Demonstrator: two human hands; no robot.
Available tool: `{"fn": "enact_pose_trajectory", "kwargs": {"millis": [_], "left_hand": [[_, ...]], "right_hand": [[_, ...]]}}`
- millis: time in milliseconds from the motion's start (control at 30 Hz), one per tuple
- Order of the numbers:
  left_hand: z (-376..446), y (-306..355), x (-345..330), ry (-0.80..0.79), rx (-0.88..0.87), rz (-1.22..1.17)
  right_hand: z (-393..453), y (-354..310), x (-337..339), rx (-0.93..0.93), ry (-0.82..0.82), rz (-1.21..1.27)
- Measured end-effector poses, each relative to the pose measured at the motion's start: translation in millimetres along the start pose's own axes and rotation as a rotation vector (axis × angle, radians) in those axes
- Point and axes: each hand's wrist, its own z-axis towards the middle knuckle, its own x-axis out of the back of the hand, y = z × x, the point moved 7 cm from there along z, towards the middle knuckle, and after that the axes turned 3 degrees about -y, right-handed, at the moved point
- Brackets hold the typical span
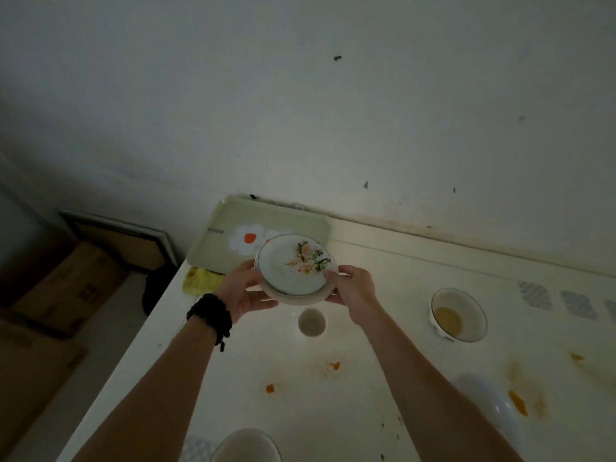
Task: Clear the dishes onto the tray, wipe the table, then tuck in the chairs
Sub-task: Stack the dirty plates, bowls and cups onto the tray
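Two plates (295, 270) sit stacked in your grip, raised above the bench (383, 328) near its far left corner. The upper plate is white with a floral print; the lower one shows only as a pale rim beneath it. Your left hand (243, 290) curls round the left edge of the stack, thumb on top and fingers underneath, and a dark beaded bracelet (210, 316) circles that wrist. Your right hand (353, 288) clamps the right edge the same way, thumb over the rim. Both hands are closed on the stack.

Just beyond the plates lies the pale green tray (233, 225) with a white and orange flower pattern, pushed into the corner against the wall (300, 95). A yellow cloth (200, 280) lies crumpled at the tray's near left corner, on the bench edge.

Below your hands a small cup (311, 323) stands upright on the bench. Off to the right sits a glass bowl (458, 315) with brownish residue inside. Another pale dish (246, 446) shows at the bottom edge. Orange food scraps (517, 402) and smears dot the bench surface. Cardboard boxes (70, 288) rest on the floor to the left.
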Motion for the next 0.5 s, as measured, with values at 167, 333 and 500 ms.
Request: {"fn": "enact_pose_trajectory", "kwargs": {"millis": [167,333,500], "left_hand": [[66,23,22,0.074,0.004,0.064],[129,26,48,0.087,0.045,0.125],[170,10,63,0.140,0.092,0.259]], "right_hand": [[60,-7,-26,-0.014,0.045,-0.018],[115,-3,-42,-0.024,0.102,-0.169],[139,19,-51,-0.084,0.100,-0.287]]}}
